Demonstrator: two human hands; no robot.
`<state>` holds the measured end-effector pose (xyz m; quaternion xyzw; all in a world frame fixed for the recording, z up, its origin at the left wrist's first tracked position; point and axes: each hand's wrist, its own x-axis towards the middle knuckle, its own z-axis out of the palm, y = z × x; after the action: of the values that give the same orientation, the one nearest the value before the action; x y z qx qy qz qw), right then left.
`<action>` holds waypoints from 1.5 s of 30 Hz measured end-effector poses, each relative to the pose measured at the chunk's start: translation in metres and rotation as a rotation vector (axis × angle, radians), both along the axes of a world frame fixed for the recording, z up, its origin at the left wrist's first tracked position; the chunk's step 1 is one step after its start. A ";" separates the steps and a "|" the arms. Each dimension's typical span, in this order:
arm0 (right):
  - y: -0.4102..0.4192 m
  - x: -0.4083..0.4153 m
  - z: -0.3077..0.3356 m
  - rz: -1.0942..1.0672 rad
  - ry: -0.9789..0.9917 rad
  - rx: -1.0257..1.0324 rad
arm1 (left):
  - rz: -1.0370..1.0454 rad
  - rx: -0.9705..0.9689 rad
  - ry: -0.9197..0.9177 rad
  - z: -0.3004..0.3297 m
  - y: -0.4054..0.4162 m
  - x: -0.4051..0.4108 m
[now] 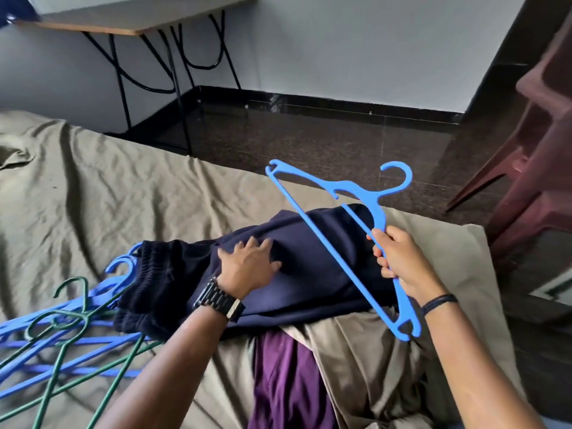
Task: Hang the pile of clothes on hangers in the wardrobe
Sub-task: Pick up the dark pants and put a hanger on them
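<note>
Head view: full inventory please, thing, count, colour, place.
held hanger: one, blue, in the right grip above the pile
navy garment: one, top of pile on bed
purple garment: one, under pile, near edge
spare hangers: several, blue and green, heaped at left on the bed
bed sheet: one, olive
table: one, black legs, by the wall
chairs: stacked, maroon, far right
left hand: flat on navy garment, black watch
right hand: grips held hanger, dark band at the wrist
</note>
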<state>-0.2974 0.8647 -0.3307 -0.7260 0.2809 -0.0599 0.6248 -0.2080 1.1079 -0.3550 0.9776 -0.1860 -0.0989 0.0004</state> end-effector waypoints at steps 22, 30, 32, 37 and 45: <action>0.047 0.006 0.001 0.089 -0.083 0.092 | 0.616 -0.579 -0.316 0.000 0.133 0.020; 0.064 0.009 -0.004 0.133 -0.046 0.120 | 0.432 0.049 -0.183 -0.021 0.132 0.015; 0.062 0.008 -0.005 0.118 -0.039 0.141 | 0.411 0.122 -0.215 -0.015 0.109 0.011; 0.055 0.003 -0.008 0.107 -0.020 0.198 | 0.156 0.071 -0.239 -0.004 0.035 0.003; 0.006 -0.022 -0.002 -0.129 -0.075 0.245 | -0.199 -0.356 -0.186 -0.014 -0.089 -0.036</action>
<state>-0.3192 0.8710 -0.3332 -0.6218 0.3088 -0.0923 0.7138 -0.2436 1.0192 -0.3687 0.9438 -0.2952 0.0267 0.1460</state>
